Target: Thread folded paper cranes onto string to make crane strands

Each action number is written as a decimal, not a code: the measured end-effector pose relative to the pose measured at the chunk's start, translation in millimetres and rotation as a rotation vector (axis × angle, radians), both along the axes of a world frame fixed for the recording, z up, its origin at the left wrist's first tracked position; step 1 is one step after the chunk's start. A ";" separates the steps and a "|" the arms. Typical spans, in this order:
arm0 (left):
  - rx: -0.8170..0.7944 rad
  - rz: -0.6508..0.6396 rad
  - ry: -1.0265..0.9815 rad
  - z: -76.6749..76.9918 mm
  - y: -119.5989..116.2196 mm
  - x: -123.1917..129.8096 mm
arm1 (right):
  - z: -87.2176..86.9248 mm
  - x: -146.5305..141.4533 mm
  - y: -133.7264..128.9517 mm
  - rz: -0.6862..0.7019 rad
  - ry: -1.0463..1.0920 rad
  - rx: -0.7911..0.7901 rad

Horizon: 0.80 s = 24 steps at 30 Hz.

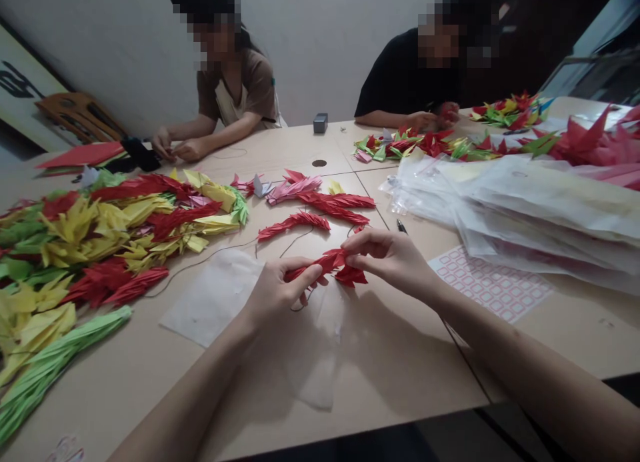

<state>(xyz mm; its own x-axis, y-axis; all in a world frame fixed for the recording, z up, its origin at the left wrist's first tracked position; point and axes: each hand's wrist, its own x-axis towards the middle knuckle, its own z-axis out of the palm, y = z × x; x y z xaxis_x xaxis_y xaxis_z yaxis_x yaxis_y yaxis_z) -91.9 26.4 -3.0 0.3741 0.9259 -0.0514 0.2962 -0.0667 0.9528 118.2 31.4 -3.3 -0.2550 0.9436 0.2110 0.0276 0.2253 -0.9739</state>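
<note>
My left hand [283,285] is closed round one end of a strand of red folded-paper pieces [330,261], held just above the table in front of me. At its other end, my right hand [387,255] pinches a red piece between thumb and fingertips. Several pointed paper tips stick out between the two hands. A dark cord [299,309] hangs below my left fingers. Just beyond lie another red strand [294,225] and more red strands [340,205] beside pink pieces [295,190]. Beneath my hands is a clear plastic bag [315,369].
A large heap of yellow, red and green paper strands [110,229] covers the left. To the right are stacked plastic bags [550,215], a label sheet [493,285] and a pen [401,226]. Two people [235,95] sit opposite, hands on the table. A small grey box [321,123] stands between them.
</note>
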 end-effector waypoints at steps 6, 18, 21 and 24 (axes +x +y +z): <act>-0.048 0.000 -0.036 -2.5 -1.8 4.2 | -2.3 0.3 1.2 -0.036 -0.069 -0.032; 0.011 -0.014 -0.043 1.3 -4.9 4.7 | -1.9 1.6 2.2 -0.010 0.021 -0.130; 0.056 -0.007 -0.005 2.3 -5.8 3.9 | -4.0 0.3 2.6 -0.022 0.026 -0.176; 0.082 -0.016 -0.007 2.0 -6.4 3.8 | -1.1 -0.5 0.2 -0.029 -0.030 -0.144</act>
